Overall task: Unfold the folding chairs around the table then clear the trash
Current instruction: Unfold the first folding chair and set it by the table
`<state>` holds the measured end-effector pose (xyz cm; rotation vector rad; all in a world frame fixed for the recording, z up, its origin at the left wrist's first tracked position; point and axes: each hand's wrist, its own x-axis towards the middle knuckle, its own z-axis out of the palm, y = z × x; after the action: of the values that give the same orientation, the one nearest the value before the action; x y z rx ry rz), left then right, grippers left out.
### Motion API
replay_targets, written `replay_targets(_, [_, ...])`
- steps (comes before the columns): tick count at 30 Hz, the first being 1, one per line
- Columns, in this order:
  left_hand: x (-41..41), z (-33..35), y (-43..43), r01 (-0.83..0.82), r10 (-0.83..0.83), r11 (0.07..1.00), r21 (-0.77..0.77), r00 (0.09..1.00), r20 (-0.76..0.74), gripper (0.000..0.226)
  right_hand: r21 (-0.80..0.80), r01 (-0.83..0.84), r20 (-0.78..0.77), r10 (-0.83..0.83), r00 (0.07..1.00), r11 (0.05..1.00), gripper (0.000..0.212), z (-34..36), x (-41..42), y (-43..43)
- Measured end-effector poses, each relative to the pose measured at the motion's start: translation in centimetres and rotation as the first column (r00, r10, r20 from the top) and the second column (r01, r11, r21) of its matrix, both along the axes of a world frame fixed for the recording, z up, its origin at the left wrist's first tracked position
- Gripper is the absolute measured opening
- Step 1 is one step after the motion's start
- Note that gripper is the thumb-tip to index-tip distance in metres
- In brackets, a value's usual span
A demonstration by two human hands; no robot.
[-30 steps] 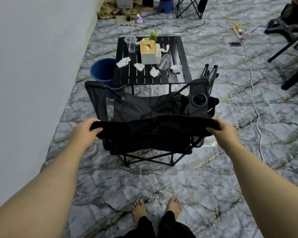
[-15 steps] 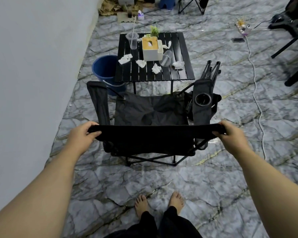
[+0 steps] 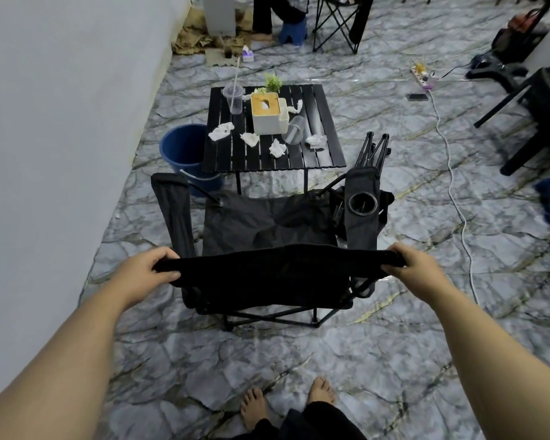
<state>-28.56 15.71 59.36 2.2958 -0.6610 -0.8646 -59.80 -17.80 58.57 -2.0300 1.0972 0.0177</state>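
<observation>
A black folding chair point(image 3: 267, 227) stands spread out on the marble floor, facing the black slatted table point(image 3: 327, 154). My left hand point(image 3: 143, 274) grips the left top corner of its backrest and my right hand point(image 3: 416, 271) grips the right top corner. On the table lie several crumpled tissues point(image 3: 221, 131), a clear cup with a straw point(image 3: 234, 98), a tipped clear cup point(image 3: 294, 130), a tissue box point(image 3: 269, 112) and a small plant point(image 3: 273, 81). A second chair point(image 3: 373, 147), still folded, leans just right of the table.
A blue bucket point(image 3: 181, 147) sits left of the table by the grey wall point(image 3: 45, 154). A white cable point(image 3: 451, 173) and power strip point(image 3: 421, 76) run along the right floor. Dark chair legs point(image 3: 521, 122) stand far right. Another person sits at the back.
The chair has spread wider and its backrest is stretched flatter between my hands. My view has tilted up, showing more of the far room.
</observation>
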Motion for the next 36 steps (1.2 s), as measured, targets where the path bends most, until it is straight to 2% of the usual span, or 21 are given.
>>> replay_targets(1, [0.6,0.5,-0.2,0.053,-0.051,0.998,0.026,0.995,-0.091,0.018,0.071,-0.006,0.021,0.004,1.0,0.997,0.018,0.3,-0.1,-0.2])
replay_targets(2, [1.0,1.3,-0.7,0.105,-0.099,0.994,0.031,0.98,-0.172,0.029,0.17,-0.001,0.06,-0.009,0.998,0.985,0.015,0.7,-0.3,-0.3])
replay_targets(3, [1.4,1.9,-1.4,0.132,-0.123,0.991,0.02,0.964,-0.237,0.048,0.272,0.014,0.103,-0.044,0.994,0.962,0.015,1.0,-0.5,-0.4])
replay_targets(4, [1.6,2.4,-2.6,0.139,-0.135,0.99,-0.002,0.954,-0.267,0.064,0.351,0.037,0.143,-0.093,0.985,0.936,0.017,1.1,-0.7,-0.6])
replay_targets(5, [1.5,2.8,-4.3,0.131,-0.135,0.991,-0.031,0.953,-0.273,0.067,0.387,0.069,0.172,-0.145,0.974,0.92,0.018,1.1,-1.1,-0.8])
replay_targets(7, [0.3,3.2,-8.8,0.156,-0.17,0.985,-0.075,0.955,-0.243,0.045,0.393,0.157,0.213,-0.256,0.943,0.906,0.018,1.1,-1.8,-1.5])
replay_targets(10, [-3.6,2.8,-16.8,0.256,-0.268,0.961,-0.108,0.956,-0.119,0.016,0.421,0.337,0.203,-0.45,0.87,0.842,0.017,0.7,-3.9,-3.1])
replay_targets(14, [-9.8,1.9,-27.5,0.433,-0.444,0.896,-0.099,0.878,-0.176,0.013,0.478,0.436,0.156,-0.562,0.812,0.762,0.019,-0.1,-9.0,-7.3])
replay_targets(17, [-13.9,0.6,-35.6,0.527,-0.533,0.845,-0.087,0.822,-0.201,0.012,0.463,0.492,0.131,-0.606,0.785,0.737,0.01,-0.9,-13.9,-12.2])
replay_targets(23, [-20.3,-2.0,-50.4,0.497,-0.481,0.868,0.001,0.84,-0.253,0.004,0.43,0.52,-0.017,-0.569,0.822,0.738,0.004,-1.7,-22.7,-24.0])
replay_targets(27, [-23.4,-3.6,-57.6,0.395,-0.368,0.919,0.018,0.871,-0.324,0.015,0.395,0.506,-0.081,-0.52,0.851,0.767,0.004,-2.7,-25.4,-31.8])
replay_targets(31, [-24.5,-5.1,-62.9,0.341,-0.302,0.939,0.033,0.87,-0.391,0.01,0.42,0.46,-0.091,-0.468,0.879,0.782,0.008,-3.7,-24.4,-38.7])
replay_targets(36, [-21.9,-7.4,-70.4,0.26,-0.214,0.964,0.063,0.891,-0.401,0.006,0.44,0.36,-0.106,-0.351,0.931,0.823,0.011,-5.1,-19.7,-48.8])
